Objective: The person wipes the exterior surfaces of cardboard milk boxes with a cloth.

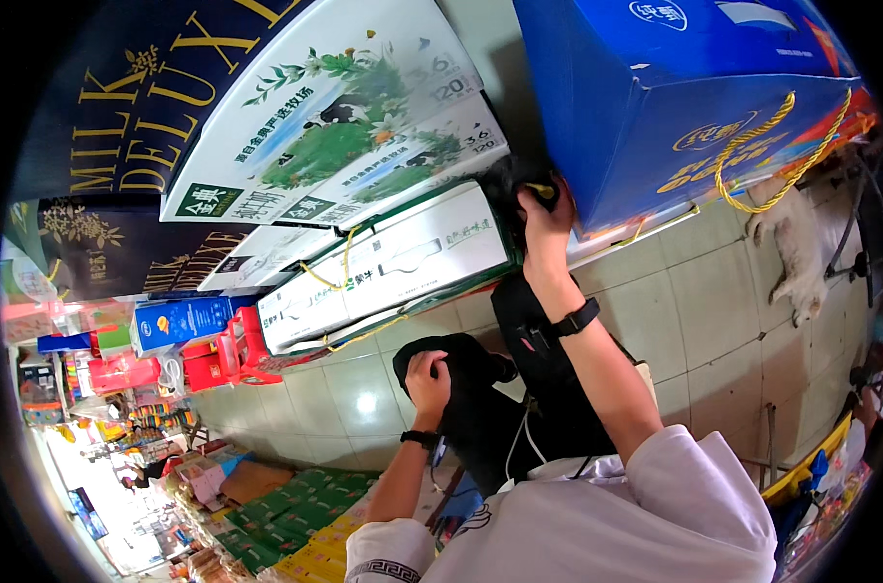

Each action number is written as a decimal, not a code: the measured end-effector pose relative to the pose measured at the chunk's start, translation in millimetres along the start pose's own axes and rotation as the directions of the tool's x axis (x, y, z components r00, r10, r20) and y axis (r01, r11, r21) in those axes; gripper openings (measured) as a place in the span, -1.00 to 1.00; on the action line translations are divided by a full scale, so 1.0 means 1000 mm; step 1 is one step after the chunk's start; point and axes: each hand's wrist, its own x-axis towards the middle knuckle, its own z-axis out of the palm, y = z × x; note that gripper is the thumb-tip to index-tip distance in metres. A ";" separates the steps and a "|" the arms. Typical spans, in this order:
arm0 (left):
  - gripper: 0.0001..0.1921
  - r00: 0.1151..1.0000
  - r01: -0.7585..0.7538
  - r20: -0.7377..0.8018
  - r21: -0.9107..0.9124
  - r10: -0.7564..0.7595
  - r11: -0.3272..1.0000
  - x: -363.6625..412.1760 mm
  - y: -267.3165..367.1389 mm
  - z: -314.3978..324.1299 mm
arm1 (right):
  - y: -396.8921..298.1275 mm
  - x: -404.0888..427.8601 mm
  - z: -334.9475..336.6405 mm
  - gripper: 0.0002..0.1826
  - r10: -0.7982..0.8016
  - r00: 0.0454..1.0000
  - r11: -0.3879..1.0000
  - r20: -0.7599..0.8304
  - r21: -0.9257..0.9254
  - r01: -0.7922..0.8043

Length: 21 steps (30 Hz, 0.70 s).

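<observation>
My right hand (547,222) is in the narrow gap between a large blue carton (609,124) and the stacked white milk cartons. Its fingers are curled around a dark, fuzzy thing (505,178) with a yellow part, possibly a duster; most of it is in shadow. White cartons with a cow and meadow print (339,138) stand left of the gap. Below them lies a white carton with green edges (390,266) and yellow cord handles. My left hand (427,382) rests on my dark-trousered knee, fingers curled, holding nothing.
A pale-furred animal (795,255) lies on the tiled floor (711,291) at the right. A red plastic stool (248,346) stands under the cartons. Dark milk cartons (143,95) are stacked upper left. Green cartons (296,510) fill the lower left. A yellow-edged rack (806,459) stands lower right.
</observation>
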 end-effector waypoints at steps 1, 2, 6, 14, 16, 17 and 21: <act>-0.86 1.000 -0.004 -0.004 0.000 0.004 1.000 0.000 -0.001 -0.001 | -0.022 -0.010 0.009 -0.53 0.132 0.991 0.970 -0.008 0.207 -0.127; -0.86 1.000 -0.004 -0.004 -0.001 0.004 1.000 0.000 -0.001 0.000 | -0.038 -0.014 0.013 -0.49 0.256 0.967 0.884 0.005 0.404 -0.236; -0.86 1.000 -0.003 -0.016 -0.008 0.003 1.000 0.000 -0.001 0.001 | -0.077 -0.017 -0.001 -0.68 0.313 0.924 0.719 0.222 0.579 -0.383; -0.85 1.000 -0.007 -0.024 -0.019 0.006 1.000 0.000 -0.004 0.002 | -0.060 0.019 0.029 -0.47 0.128 0.976 0.958 0.178 0.231 -0.168; -0.85 0.999 0.011 -0.032 -0.015 -0.012 1.000 -0.002 -0.005 0.002 | -0.064 0.029 0.037 -0.51 -0.011 0.969 0.984 0.247 0.173 -0.033; -0.85 0.999 0.016 -0.035 -0.013 -0.016 1.000 -0.002 -0.006 0.001 | -0.063 0.036 0.044 -0.51 0.001 0.983 0.999 0.183 0.048 -0.010; -0.86 1.000 0.003 -0.013 -0.019 -0.003 1.000 0.006 0.003 0.007 | -0.027 0.103 0.051 -0.51 -0.104 0.983 0.984 0.153 -0.128 0.124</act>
